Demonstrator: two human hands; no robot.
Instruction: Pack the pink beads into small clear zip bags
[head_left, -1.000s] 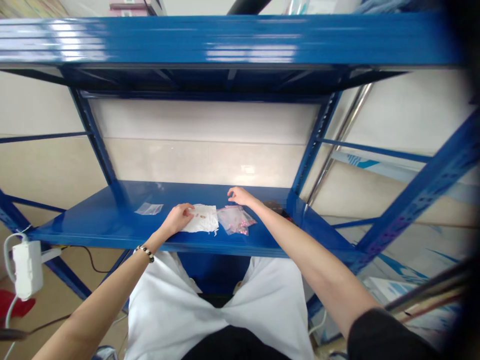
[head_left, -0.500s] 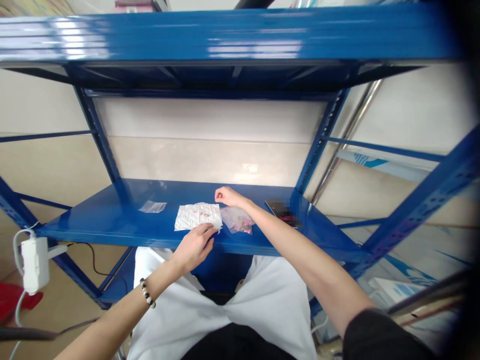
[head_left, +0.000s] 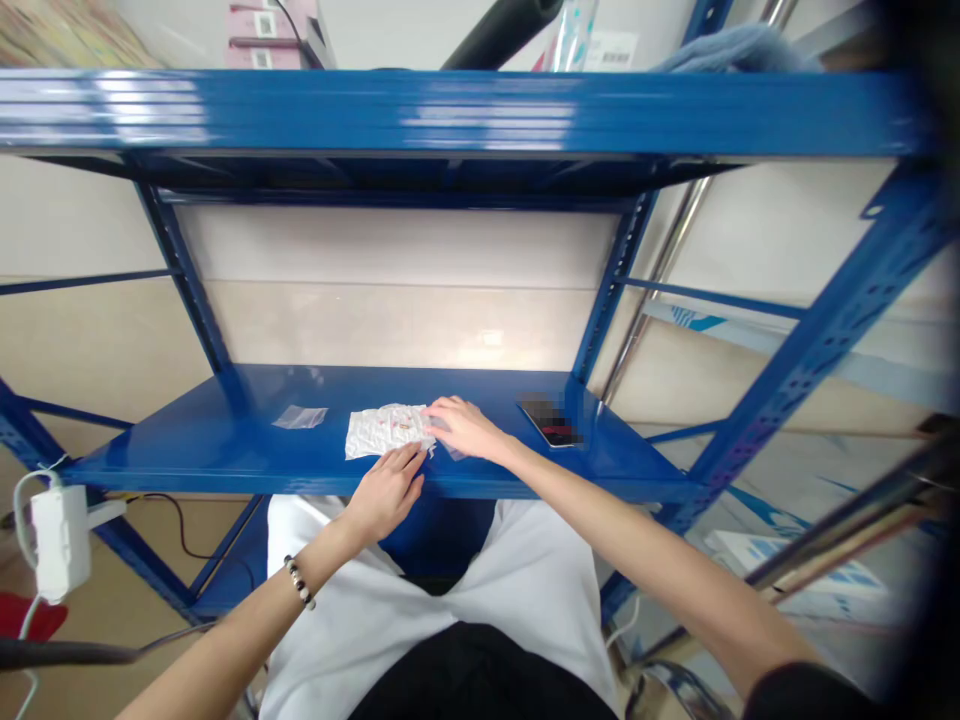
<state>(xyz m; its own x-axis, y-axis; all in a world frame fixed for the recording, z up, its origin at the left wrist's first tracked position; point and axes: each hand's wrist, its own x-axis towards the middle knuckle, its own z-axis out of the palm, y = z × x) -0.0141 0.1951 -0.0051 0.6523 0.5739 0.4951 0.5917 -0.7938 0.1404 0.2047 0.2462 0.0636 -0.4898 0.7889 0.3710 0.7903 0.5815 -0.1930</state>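
Right hand (head_left: 468, 430) dropped flat onto the bag (head_left: 453, 453), fingers apart; left hand (head_left: 386, 487) touches packet (head_left: 384, 433), fingers apart.

Single head-worn view, facing forward and down, near blue shelf (head_left: 225, 450)

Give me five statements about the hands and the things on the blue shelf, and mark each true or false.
1. The white packet lies on the blue shelf. True.
2. The right hand holds the phone. False: the phone lies on the shelf, apart from the right hand and to its right.
3. A small clear bag lies left of the white packet, apart from it. True.
4. The arm of the left hand is bare at the wrist. False: a beaded bracelet sits on it.
5. The left hand is raised to the upper shelf. False: its fingertips are at the packet's near edge.
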